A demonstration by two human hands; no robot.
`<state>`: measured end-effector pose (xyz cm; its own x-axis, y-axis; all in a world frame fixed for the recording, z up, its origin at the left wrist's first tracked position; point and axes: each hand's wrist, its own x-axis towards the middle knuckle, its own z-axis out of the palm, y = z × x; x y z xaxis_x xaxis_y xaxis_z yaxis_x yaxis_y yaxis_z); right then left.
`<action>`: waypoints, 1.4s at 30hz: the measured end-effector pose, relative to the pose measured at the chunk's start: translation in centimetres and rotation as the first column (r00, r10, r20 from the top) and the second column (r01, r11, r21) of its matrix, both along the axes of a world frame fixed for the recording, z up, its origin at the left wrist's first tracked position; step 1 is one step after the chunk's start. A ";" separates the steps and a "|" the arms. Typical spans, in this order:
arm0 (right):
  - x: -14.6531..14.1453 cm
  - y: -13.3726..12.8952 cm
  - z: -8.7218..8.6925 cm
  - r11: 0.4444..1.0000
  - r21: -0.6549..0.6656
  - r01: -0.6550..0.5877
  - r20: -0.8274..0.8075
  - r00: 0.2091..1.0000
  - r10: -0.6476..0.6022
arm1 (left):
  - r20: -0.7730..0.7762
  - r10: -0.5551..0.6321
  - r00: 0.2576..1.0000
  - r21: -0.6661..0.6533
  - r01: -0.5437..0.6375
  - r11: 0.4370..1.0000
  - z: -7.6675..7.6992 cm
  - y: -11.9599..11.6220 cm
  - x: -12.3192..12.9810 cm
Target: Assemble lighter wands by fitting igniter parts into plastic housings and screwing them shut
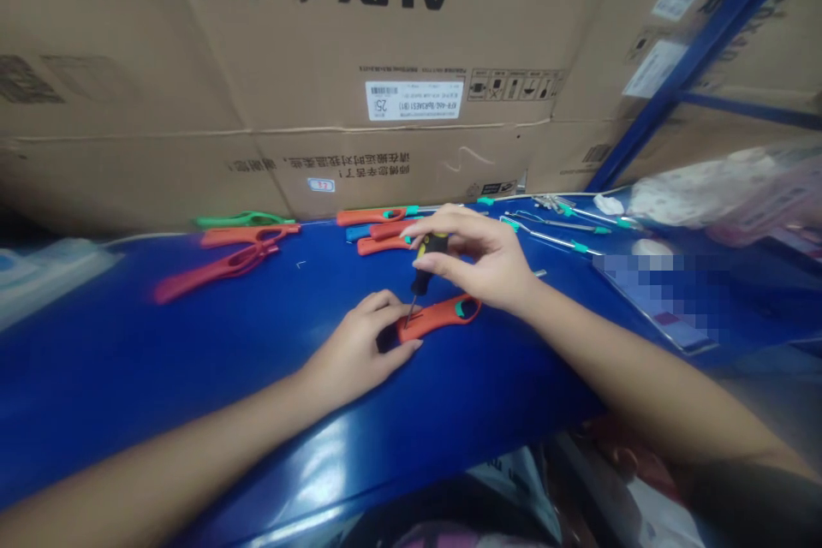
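At the far left, a clear plastic packet [44, 278] lies at the edge of the blue tabletop [211, 385]. Next come a green lighter casing [244, 220], an orange-red casing [241, 236] just in front of it, and a red casing [211, 274] slanting nearest the person, each with a loop at its right end. Behind them all stands a cardboard carton [276, 77], its AUX lettering upside down.

Near the middle, the left hand [356, 342] grips the left end of an orange lighter casing [440, 319] between thumb and fingers, the piece lying on the tabletop with its loop and a teal part to the right. Beyond it sit several more red and orange casings [372, 217] and a blue piece [354, 234]. The right hand [485, 253] grasps a black-and-yellow screwdriver [422, 281], held tilted, its tip down at the casing's left part; whether it sits in a screw is too small to tell.

Farther right are slim metal rods [552, 237] with teal parts, a white round object [652, 253], a pixelated flat item [668, 308] and a blue metal frame [693, 60].
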<state>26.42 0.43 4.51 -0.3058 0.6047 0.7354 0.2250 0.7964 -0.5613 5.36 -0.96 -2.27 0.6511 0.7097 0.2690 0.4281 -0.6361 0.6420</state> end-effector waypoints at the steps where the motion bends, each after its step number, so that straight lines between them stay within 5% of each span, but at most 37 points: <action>1: 0.0 -0.1 0.1 0.994 0.096 0.059 -0.001 0.998 -0.059 | -0.002 0.003 1.000 0.005 -0.003 1.000 0.0 0.0 0.0; 4: 0.0 -0.7 0.3 0.972 0.223 0.075 0.047 0.995 -0.087 | 0.000 0.003 1.000 0.017 -0.003 1.000 0.0 -0.1 0.0; 7: -0.3 -1.4 0.4 0.995 -0.021 -0.102 0.098 0.990 0.104 | 0.005 0.004 1.000 0.048 -0.004 0.999 -0.1 -0.1 0.0; 9: -0.6 -1.7 0.3 0.987 -0.071 -0.144 0.077 0.986 0.150 | 0.017 0.005 1.000 0.068 -0.006 0.998 -0.3 0.0 -0.1; 11: -0.8 -1.9 0.2 0.994 0.101 -0.046 0.047 0.998 0.041 | 0.022 0.001 1.000 0.069 -0.002 0.998 -0.4 0.0 -0.1; 14: -1.1 -2.2 0.3 0.927 0.355 0.118 0.017 0.991 -0.133 | 0.019 -0.003 1.000 0.054 0.002 0.999 -0.4 0.0 -0.1; 20: -1.3 -2.4 1.1 0.992 0.010 -0.123 0.106 0.987 0.121 | 0.015 -0.004 1.000 0.029 0.003 1.000 -0.3 -0.1 -0.1; 25: -1.0 -2.0 0.6 0.934 0.331 0.136 0.050 0.986 -0.161 | 0.021 0.005 1.000 0.056 -0.006 0.998 -0.2 -0.1 -0.1; 31: -0.8 -1.5 0.0 0.999 -0.026 -0.047 0.138 0.989 0.050 | 0.002 -0.009 1.000 0.040 0.009 0.999 0.0 -0.1 0.0; 36: -0.5 -1.0 -0.4 0.953 0.272 0.137 0.105 0.980 -0.171 | 0.011 -0.008 1.000 0.063 0.007 0.998 -0.2 -0.1 -0.1; 42: -0.7 -1.4 -0.1 0.999 -0.002 -0.035 0.183 0.983 0.035 | 0.001 -0.012 1.000 0.061 0.012 0.998 -0.1 -0.1 -0.1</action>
